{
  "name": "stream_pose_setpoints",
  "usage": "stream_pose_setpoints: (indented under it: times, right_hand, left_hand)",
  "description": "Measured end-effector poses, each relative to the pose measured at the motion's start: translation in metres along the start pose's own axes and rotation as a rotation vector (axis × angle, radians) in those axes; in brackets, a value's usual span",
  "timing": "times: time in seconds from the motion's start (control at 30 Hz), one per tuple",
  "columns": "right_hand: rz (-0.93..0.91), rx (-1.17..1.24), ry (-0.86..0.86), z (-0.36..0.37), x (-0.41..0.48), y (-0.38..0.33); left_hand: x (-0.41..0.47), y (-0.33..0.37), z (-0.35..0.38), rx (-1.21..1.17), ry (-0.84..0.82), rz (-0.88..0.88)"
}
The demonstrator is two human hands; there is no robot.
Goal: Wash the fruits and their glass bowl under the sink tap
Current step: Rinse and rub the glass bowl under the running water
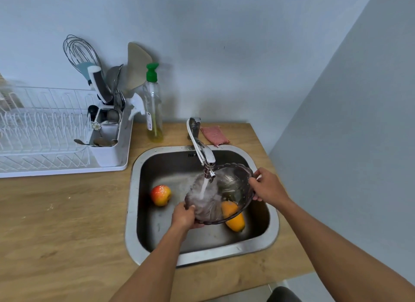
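Observation:
A dark, scalloped glass bowl (pixel 233 187) is held tilted over the steel sink (pixel 134 189). Water runs from the tap (pixel 205 154) into its left half. My left hand (pixel 183 216) grips the bowl's near-left rim. My right hand (pixel 267 184) grips the far-right rim. A red and yellow apple (pixel 160 195) lies on the sink floor to the left of the bowl. An orange fruit (pixel 237 222) lies under the bowl's right side, partly seen through the glass.
A white dish rack (pixel 45 131) with a utensil holder (pixel 107 144) stands on the wooden counter (pixel 67 223) at the left. A soap bottle (pixel 153 108) with a green cap and a pink cloth (pixel 214 134) sit behind the sink. A wall runs close on the right.

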State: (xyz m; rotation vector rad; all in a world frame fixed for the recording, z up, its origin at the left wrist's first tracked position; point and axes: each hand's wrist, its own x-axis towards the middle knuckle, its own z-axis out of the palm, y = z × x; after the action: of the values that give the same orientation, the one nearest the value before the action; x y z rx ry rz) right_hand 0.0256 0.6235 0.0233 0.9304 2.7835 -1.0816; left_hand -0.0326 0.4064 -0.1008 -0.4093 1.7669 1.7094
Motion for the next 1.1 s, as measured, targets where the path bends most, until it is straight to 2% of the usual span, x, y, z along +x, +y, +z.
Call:
stream_pose_setpoints:
  times: [0.17, 0.33, 0.37, 0.5, 0.6, 0.77, 0.8, 0.93, 1.0, 1.1]
  right_hand:
    - [0.021, 0.009, -0.014, 0.0, 0.004, -0.005]
    - [0.117, 0.106, -0.119, 0.023, 0.009, 0.018]
    - [0.121, 0.068, -0.125, 0.031, 0.008, 0.022]
    - [0.053, -0.36, -0.022, 0.07, -0.001, 0.021]
    - [-0.038, -0.49, -0.013, 0.103, -0.004, 0.016]
    - [-0.361, -0.429, -0.169, 0.139, -0.004, -0.002]
    - [-0.347, -0.387, -0.19, 0.146, -0.003, -0.004]
    - [-0.072, -0.211, -0.113, 0.151, 0.01, -0.012]
    - [-0.068, -0.21, -0.124, 0.15, 0.016, -0.022]
    - [-0.07, -0.137, -0.238, 0.151, 0.015, -0.045]
  left_hand:
    - [-0.011, 0.02, -0.007, -0.039, -0.001, -0.04]
    - [-0.018, 0.042, -0.026, -0.128, -0.082, -0.003]
    - [-0.017, 0.044, -0.029, -0.128, -0.075, 0.03]
    - [-0.016, 0.049, -0.04, -0.01, -0.02, 0.191]
    - [-0.021, 0.05, -0.047, 0.11, 0.036, 0.265]
    - [-0.021, 0.042, -0.054, 0.341, 0.172, 0.315]
    - [-0.022, 0.041, -0.054, 0.361, 0.192, 0.327]
    - [-0.021, 0.033, -0.055, 0.391, 0.224, 0.336]
    - [-0.017, 0.029, -0.056, 0.4, 0.186, 0.318]
    - [-0.012, 0.026, -0.06, 0.361, 0.133, 0.285]
